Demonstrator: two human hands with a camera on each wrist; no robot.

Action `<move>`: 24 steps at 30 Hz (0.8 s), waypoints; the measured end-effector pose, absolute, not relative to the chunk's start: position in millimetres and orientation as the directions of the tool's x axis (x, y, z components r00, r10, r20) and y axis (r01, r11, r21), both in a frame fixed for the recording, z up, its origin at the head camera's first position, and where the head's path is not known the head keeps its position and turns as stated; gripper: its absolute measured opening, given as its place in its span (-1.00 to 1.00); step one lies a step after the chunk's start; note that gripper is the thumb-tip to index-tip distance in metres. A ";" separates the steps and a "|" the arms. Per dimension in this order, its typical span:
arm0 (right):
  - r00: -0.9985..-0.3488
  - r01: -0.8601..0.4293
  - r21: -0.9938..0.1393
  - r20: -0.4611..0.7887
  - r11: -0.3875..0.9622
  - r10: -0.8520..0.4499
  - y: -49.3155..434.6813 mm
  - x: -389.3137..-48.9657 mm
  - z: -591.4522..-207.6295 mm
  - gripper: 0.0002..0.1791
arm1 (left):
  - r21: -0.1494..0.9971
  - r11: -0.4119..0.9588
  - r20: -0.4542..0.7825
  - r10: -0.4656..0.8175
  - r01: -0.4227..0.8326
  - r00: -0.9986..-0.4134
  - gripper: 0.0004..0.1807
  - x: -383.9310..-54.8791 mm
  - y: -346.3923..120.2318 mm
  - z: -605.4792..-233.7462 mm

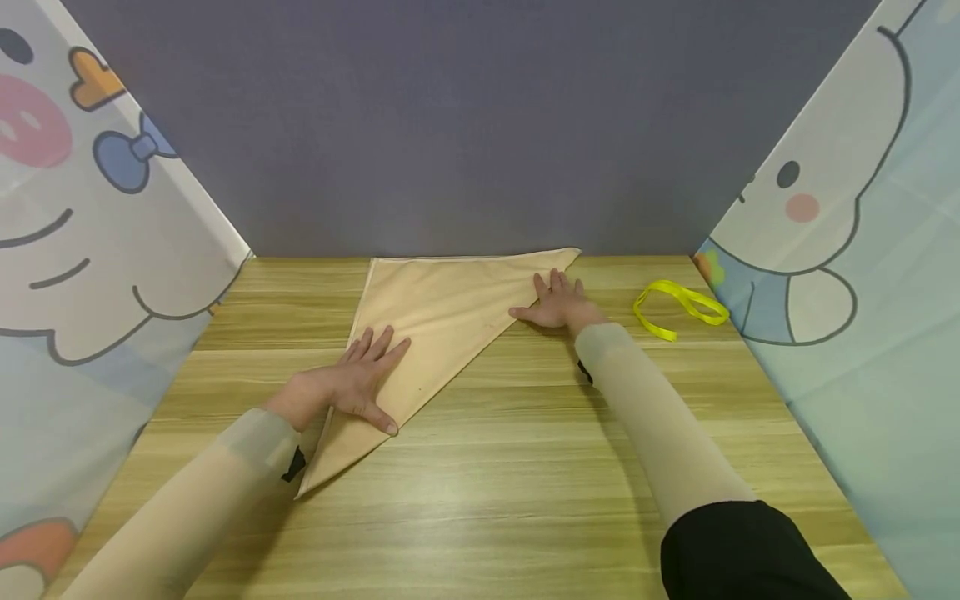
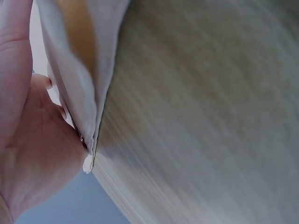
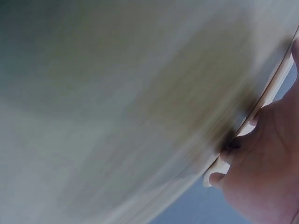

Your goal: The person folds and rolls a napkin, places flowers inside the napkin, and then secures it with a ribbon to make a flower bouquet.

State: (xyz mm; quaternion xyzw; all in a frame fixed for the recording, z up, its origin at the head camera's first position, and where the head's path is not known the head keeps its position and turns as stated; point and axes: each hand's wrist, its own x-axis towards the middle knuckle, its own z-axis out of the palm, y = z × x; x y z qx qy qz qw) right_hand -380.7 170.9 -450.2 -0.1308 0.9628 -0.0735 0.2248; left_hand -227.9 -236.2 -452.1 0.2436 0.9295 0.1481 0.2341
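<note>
A peach-coloured cloth [image 1: 442, 304], folded into a triangle, lies on the wooden table with its long slanted edge facing the person. On its lower left part rests the left hand [image 1: 360, 385], fingers spread and the thumb at the slanted edge. The right hand [image 1: 555, 305] lies with spread fingers on the cloth near its upper right corner. In the left wrist view, layers of the cloth [image 2: 77, 79] show beside the palm. The right wrist view has the fingers of the right hand [image 3: 266, 158] along the cloth's edge.
A yellow ribbon or strap [image 1: 686, 296] lies loosely looped on the table [image 1: 480, 517], right of the right hand. A grey upright panel [image 1: 480, 125] closes off the back. Cartoon-printed sheets [image 1: 847, 208] flank the table on both sides.
</note>
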 end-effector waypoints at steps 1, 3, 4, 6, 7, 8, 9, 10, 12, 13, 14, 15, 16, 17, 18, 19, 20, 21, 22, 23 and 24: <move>-0.867 -0.202 -0.202 -0.417 0.958 -0.271 172.9 -383.5 -450.7 0.34 | 0.389 0.837 -0.363 0.523 0.384 -0.771 0.73 -228.1 -236.4 -452.4; -0.878 -0.171 -0.215 -0.410 0.962 -0.248 176.7 -386.2 -449.8 0.36 | 0.384 0.838 -0.364 0.522 0.386 -0.771 0.73 -228.7 -237.0 -453.6; -0.884 -0.157 -0.221 -0.404 0.963 -0.237 178.9 -387.3 -449.2 0.38 | 0.387 0.838 -0.363 0.523 0.386 -0.771 0.73 -228.9 -237.3 -453.9; -0.896 -0.148 -0.236 -0.378 0.960 -0.231 182.1 -386.6 -446.8 0.38 | 0.388 0.838 -0.365 0.522 0.384 -0.771 0.74 -229.2 -238.1 -454.6; -0.902 -0.148 -0.243 -0.365 0.959 -0.231 183.3 -384.9 -444.5 0.36 | 0.389 0.838 -0.365 0.522 0.384 -0.770 0.74 -229.3 -238.2 -454.7; -0.905 -0.149 -0.248 -0.356 0.957 -0.233 184.9 -386.0 -444.3 0.36 | 0.391 0.837 -0.366 0.522 0.382 -0.770 0.74 -229.2 -238.1 -454.7; -0.904 -0.145 -0.241 -0.362 0.960 -0.227 186.9 -389.8 -445.7 0.37 | 0.391 0.838 -0.368 0.521 0.381 -0.770 0.74 -229.1 -238.0 -454.5; -0.901 -0.141 -0.233 -0.372 0.962 -0.222 188.2 -392.8 -445.8 0.38 | 0.388 0.839 -0.367 0.521 0.383 -0.770 0.74 -229.1 -237.7 -454.4; -0.896 -0.131 -0.216 -0.391 0.968 -0.208 190.6 -399.5 -447.7 0.42 | 0.387 0.837 -0.365 0.525 0.388 -0.769 0.73 -229.0 -237.0 -454.2; -0.895 -0.126 -0.216 -0.397 0.968 -0.205 191.7 -401.2 -446.9 0.45 | 0.384 0.836 -0.363 0.527 0.392 -0.769 0.73 -228.9 -236.8 -454.2; -0.892 -0.121 -0.208 -0.406 0.971 -0.199 192.9 -404.5 -448.1 0.47 | 0.382 0.835 -0.361 0.529 0.396 -0.768 0.73 -228.7 -236.8 -454.2; -0.892 -0.118 -0.208 -0.408 0.971 -0.196 194.0 -404.9 -447.2 0.48 | 0.377 0.835 -0.360 0.531 0.401 -0.767 0.73 -228.6 -237.0 -454.1; -0.895 -0.121 -0.213 -0.398 0.970 -0.199 194.6 -403.3 -445.4 0.48 | 0.376 0.833 -0.359 0.535 0.406 -0.765 0.72 -228.4 -237.4 -454.2; -0.900 -0.124 -0.216 -0.387 0.968 -0.202 195.7 -402.1 -444.6 0.48 | 0.378 0.832 -0.359 0.537 0.407 -0.764 0.73 -227.9 -238.0 -454.0; -0.903 -0.128 -0.218 -0.377 0.967 -0.204 197.2 -401.3 -443.9 0.48 | 0.380 0.830 -0.359 0.539 0.408 -0.762 0.73 -227.4 -238.5 -453.8; -0.905 -0.129 -0.224 -0.371 0.966 -0.207 198.2 -398.8 -441.5 0.45 | 0.375 0.831 -0.362 0.539 0.411 -0.761 0.73 -226.9 -239.2 -453.8; -0.907 -0.129 -0.222 -0.368 0.966 -0.206 199.8 -398.8 -441.0 0.44 | 0.376 0.830 -0.363 0.540 0.411 -0.759 0.74 -226.4 -239.6 -453.5; -0.909 -0.128 -0.230 -0.362 0.965 -0.207 201.4 -397.3 -438.8 0.43 | 0.377 0.829 -0.363 0.542 0.412 -0.758 0.74 -226.1 -240.1 -453.3; -0.911 -0.127 -0.229 -0.357 0.965 -0.205 203.0 -396.6 -437.9 0.42 | 0.382 0.827 -0.363 0.545 0.413 -0.756 0.74 -225.7 -240.5 -453.3; -0.913 -0.123 -0.232 -0.354 0.965 -0.202 204.6 -396.3 -436.9 0.42 | 0.385 0.826 -0.363 0.546 0.412 -0.755 0.75 -225.4 -240.9 -453.3; -0.912 -0.117 -0.237 -0.358 0.965 -0.198 206.2 -396.1 -435.5 0.41 | 0.386 0.825 -0.363 0.547 0.413 -0.754 0.75 -225.3 -241.3 -453.5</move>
